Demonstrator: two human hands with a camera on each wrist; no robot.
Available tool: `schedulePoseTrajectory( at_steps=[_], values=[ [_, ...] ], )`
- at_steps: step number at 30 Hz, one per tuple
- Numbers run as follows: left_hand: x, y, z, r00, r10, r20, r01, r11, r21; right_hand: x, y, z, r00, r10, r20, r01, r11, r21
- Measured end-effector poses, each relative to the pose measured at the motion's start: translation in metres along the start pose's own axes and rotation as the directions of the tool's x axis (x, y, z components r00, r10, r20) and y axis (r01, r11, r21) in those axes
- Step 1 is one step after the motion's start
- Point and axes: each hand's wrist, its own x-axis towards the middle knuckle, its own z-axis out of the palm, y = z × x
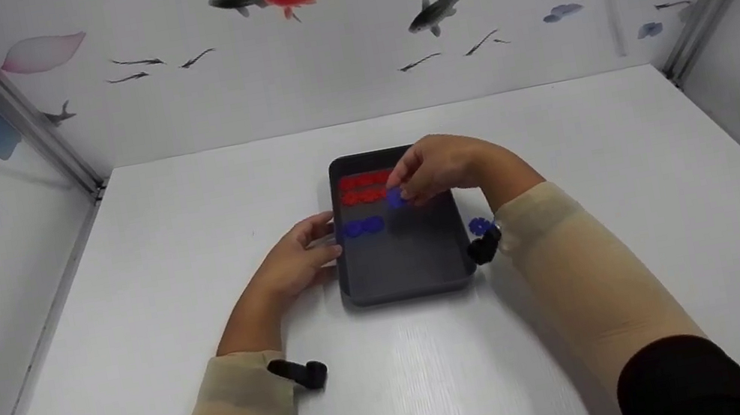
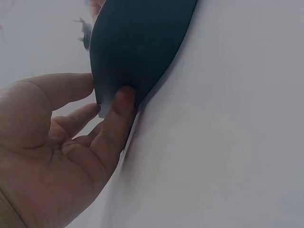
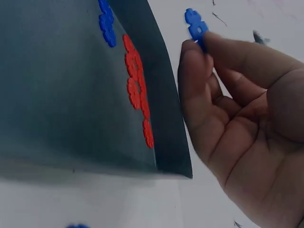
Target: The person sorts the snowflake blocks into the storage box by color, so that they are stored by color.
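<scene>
My right hand [image 1: 442,164] pinches a blue flower-shaped plastic disc [image 3: 195,23] between thumb and fingertips, above the upper right of a dark grey tray [image 1: 404,270]. Inside the tray, red flower-shaped discs [image 1: 364,195] lie in two rows near the far end. Two blue flower-shaped discs [image 1: 363,227] sit side by side below them at the left wall. My left hand [image 1: 295,258] is at the tray's left side, its fingertips against the outer wall [image 2: 137,42] in the left wrist view. My right hand hides part of the red rows.
Another blue flower-shaped disc [image 1: 480,225] lies on the white table [image 1: 389,402] just right of the tray, partly behind the right wrist's black camera strap [image 1: 485,246]. Printed panels [image 1: 360,65] with fish stand along the back and both sides.
</scene>
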Motion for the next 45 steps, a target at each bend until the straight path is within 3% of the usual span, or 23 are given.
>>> schedulePoseTrajectory(
  at_steps=[5, 14, 24, 31, 40, 45],
  values=[
    [0.0, 0.001, -0.001, 1.0, 0.002, -0.006, -0.002, 1.0, 0.012, 0.016, -0.008, 0.007, 0.996, 0.09, 0.004, -0.088, 0.982, -0.164],
    [0.0, -0.001, 0.0, 1.0, 0.002, 0.0, -0.002, 1.0, 0.019, 0.029, -0.007, 0.015, 0.988, 0.149, 0.03, -0.143, 0.978, -0.151],
    [0.001, -0.001, 0.0, 1.0, 0.017, 0.002, -0.017, 1.0, 0.025, 0.031, -0.004, 0.016, 0.99, 0.143, 0.002, -0.138, 0.958, -0.251],
    [0.002, -0.002, 0.001, 1.0, 0.018, 0.006, -0.018, 1.0, 0.004, 0.018, -0.011, 0.014, 0.996, 0.067, -0.057, -0.081, 0.954, -0.289],
    [0.001, -0.001, 0.0, 1.0, 0.02, 0.014, -0.021, 1.0, 0.008, -0.022, -0.007, 0.002, 0.986, -0.15, -0.067, 0.143, 0.984, -0.105],
    [0.001, -0.001, 0.0, 1.0, 0.013, 0.002, -0.013, 1.0, 0.007, -0.046, 0.009, -0.008, 0.979, -0.187, -0.086, 0.182, 0.981, -0.067]
  ],
)
